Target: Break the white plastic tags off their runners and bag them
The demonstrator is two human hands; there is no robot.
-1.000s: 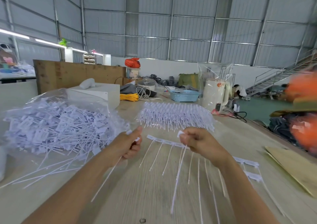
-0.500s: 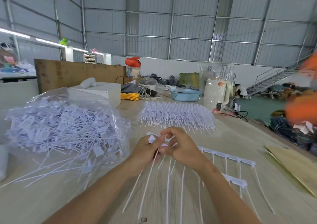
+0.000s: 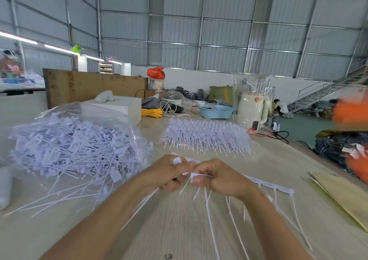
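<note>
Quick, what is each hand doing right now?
Left hand: fingers curled, pinching white tags.
Right hand: fingers curled, pinching the runner strip of tags.

hands 2 | bags of tags 1 | baskets 1 | kettles 1

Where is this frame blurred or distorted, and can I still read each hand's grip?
Head view: wide-angle bending curves the roof beams; motion blur smears the tag tails below both hands and the orange shape at right. Left hand and right hand both legibly pinch the runner strip.
</note>
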